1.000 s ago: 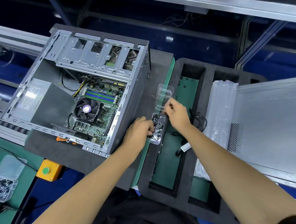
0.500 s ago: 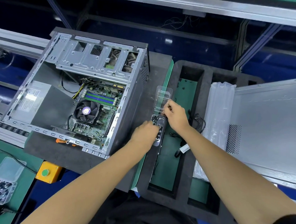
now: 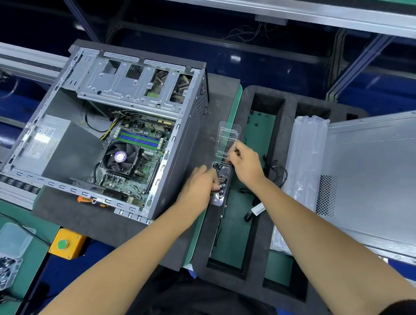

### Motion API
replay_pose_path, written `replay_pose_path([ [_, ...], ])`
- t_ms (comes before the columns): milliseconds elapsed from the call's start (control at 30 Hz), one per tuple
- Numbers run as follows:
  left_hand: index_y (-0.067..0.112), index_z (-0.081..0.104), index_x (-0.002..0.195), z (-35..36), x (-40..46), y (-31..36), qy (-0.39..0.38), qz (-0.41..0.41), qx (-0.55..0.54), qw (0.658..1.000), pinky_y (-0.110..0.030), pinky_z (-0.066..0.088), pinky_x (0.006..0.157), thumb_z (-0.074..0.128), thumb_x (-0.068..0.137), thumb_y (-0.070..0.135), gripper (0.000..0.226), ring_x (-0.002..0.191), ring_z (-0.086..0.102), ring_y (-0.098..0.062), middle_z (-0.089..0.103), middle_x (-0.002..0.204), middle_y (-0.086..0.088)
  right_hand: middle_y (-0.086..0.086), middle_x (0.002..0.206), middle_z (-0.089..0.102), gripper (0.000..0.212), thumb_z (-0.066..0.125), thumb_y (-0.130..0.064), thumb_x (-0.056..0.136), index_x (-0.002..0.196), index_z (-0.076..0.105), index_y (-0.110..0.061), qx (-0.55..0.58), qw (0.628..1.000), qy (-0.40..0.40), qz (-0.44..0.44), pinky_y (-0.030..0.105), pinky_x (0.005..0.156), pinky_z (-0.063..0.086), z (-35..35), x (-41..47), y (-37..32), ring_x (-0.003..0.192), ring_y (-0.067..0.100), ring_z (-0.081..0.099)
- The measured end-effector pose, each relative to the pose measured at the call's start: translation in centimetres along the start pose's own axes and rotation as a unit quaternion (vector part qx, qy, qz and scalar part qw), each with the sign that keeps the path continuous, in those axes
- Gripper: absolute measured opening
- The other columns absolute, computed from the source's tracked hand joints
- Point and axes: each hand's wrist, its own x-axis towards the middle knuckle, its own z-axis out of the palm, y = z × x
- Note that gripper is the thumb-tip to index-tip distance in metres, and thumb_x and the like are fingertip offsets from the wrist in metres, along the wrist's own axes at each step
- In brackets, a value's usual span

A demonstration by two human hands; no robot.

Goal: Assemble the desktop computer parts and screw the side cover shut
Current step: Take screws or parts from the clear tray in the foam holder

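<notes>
Both hands work a clear screw case (image 3: 221, 182) right of the open computer chassis (image 3: 111, 138). Left hand (image 3: 200, 183) pinches at screws inside; right hand (image 3: 246, 163) grips the hinge edge, likely steadying it. Side cover (image 3: 374, 175) waits far right.

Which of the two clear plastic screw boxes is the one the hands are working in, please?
The slim screw box on the foam tray's edge, beside the computer case; the other box sits untouched at lower left.

Aluminium frame rails (image 3: 234, 4) above seemingly blue flooring (image 3: 386, 89).
</notes>
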Motion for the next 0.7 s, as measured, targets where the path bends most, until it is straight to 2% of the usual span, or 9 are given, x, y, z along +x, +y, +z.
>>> replay_pose_path([
  [67, 0.011, 0.063, 0.086, -0.2, 0.3, -0.7, 0.037, -0.064, -0.128, 0.989, -0.011, 0.039, 0.067, 0.055, 0.092, -0.008, 0.022, 0.084, 0.054, -0.013, 0.059, 0.09, 0.002, 0.0, 0.081, 0.071, 0.02, 0.051, -0.012, 0.099, 0.08, 0.057, -0.016, -0.002, 1.0, 0.001, -0.001, 0.035, 0.076, 0.055, 0.0, 0.0, 0.0, 0.082, 0.022, 0.07],
  [133, 0.014, 0.06, 0.083, -0.2, 0.6, -1.2, 0.055, -0.125, -0.227, 0.964, -0.016, 0.047, 0.067, 0.052, 0.097, -0.003, 0.023, 0.077, 0.063, -0.013, 0.069, 0.087, 0.001, -0.002, 0.08, 0.071, 0.026, 0.051, -0.012, 0.099, 0.076, 0.053, -0.023, -0.003, 1.0, 0.005, -0.001, 0.034, 0.075, 0.054, 0.0, 0.0, 0.0, 0.082, 0.02, 0.07],
  [267, 0.016, 0.052, 0.09, 0.5, 0.8, -0.8, 0.061, -0.178, -0.426, 0.885, -0.015, 0.044, 0.057, 0.047, 0.105, 0.002, 0.021, 0.071, 0.066, -0.008, 0.074, 0.09, -0.001, -0.004, 0.081, 0.07, 0.025, 0.05, -0.013, 0.1, 0.078, 0.053, -0.023, -0.011, 1.0, 0.005, -0.002, 0.036, 0.078, 0.056, 0.0, 0.0, 0.0, 0.084, 0.018, 0.071],
  [367, 0.016, 0.051, 0.095, 0.7, 1.1, -0.8, 0.081, -0.201, -0.473, 0.854, -0.016, 0.043, 0.058, 0.044, 0.105, 0.001, 0.02, 0.065, 0.056, -0.004, 0.071, 0.089, -0.001, -0.004, 0.081, 0.07, 0.022, 0.05, -0.012, 0.1, 0.08, 0.055, -0.019, -0.011, 1.0, 0.001, -0.001, 0.038, 0.079, 0.056, -0.1, 0.1, 0.0, 0.084, 0.02, 0.071],
  [433, 0.017, 0.053, 0.1, 0.5, 1.3, -0.5, 0.09, -0.221, -0.507, 0.828, -0.017, 0.041, 0.053, 0.043, 0.102, -0.001, 0.021, 0.058, 0.052, -0.002, 0.067, 0.083, 0.0, 0.0, 0.082, 0.071, 0.022, 0.05, -0.013, 0.1, 0.08, 0.055, -0.019, -0.012, 1.0, -0.001, 0.001, 0.039, 0.08, 0.056, -0.1, 0.0, -0.1, 0.084, 0.022, 0.071],
  [533, 0.014, 0.065, 0.088, -0.3, 1.6, 0.0, 0.087, -0.249, -0.545, 0.796, -0.018, 0.031, 0.045, 0.039, 0.093, -0.001, 0.03, 0.051, 0.042, -0.004, 0.057, 0.065, 0.006, 0.002, 0.082, 0.072, 0.02, 0.052, -0.014, 0.1, 0.081, 0.056, -0.017, -0.012, 1.0, -0.002, 0.003, 0.039, 0.081, 0.056, -0.2, 0.0, 0.0, 0.084, 0.023, 0.07],
  [600, 0.015, 0.068, 0.074, -0.8, 1.6, 0.1, 0.076, -0.253, -0.552, 0.791, -0.019, 0.027, 0.044, 0.043, 0.089, 0.005, 0.031, 0.05, 0.036, -0.006, 0.049, 0.058, 0.008, 0.003, 0.083, 0.072, 0.018, 0.052, -0.014, 0.099, 0.082, 0.056, -0.015, -0.01, 1.0, -0.004, 0.006, 0.039, 0.081, 0.056, -0.2, 0.1, 0.0, 0.084, 0.024, 0.07],
  [633, 0.016, 0.068, 0.072, -1.1, 1.6, 0.1, 0.071, -0.249, -0.535, 0.804, -0.02, 0.027, 0.044, 0.046, 0.089, 0.008, 0.029, 0.049, 0.035, -0.006, 0.046, 0.057, 0.009, 0.003, 0.083, 0.073, 0.018, 0.052, -0.014, 0.099, 0.082, 0.057, -0.015, -0.01, 1.0, -0.005, 0.007, 0.039, 0.081, 0.056, -0.2, 0.1, -0.1, 0.084, 0.023, 0.07],
  [700, 0.018, 0.065, 0.075, -1.4, 1.2, 0.2, 0.059, -0.205, -0.417, 0.883, -0.02, 0.032, 0.048, 0.056, 0.09, 0.015, 0.018, 0.048, 0.039, -0.001, 0.048, 0.058, 0.014, 0.0, 0.082, 0.073, 0.018, 0.052, -0.014, 0.099, 0.082, 0.057, -0.015, -0.01, 1.0, -0.006, 0.009, 0.037, 0.081, 0.056, -0.2, 0.1, -0.2, 0.084, 0.022, 0.07],
])
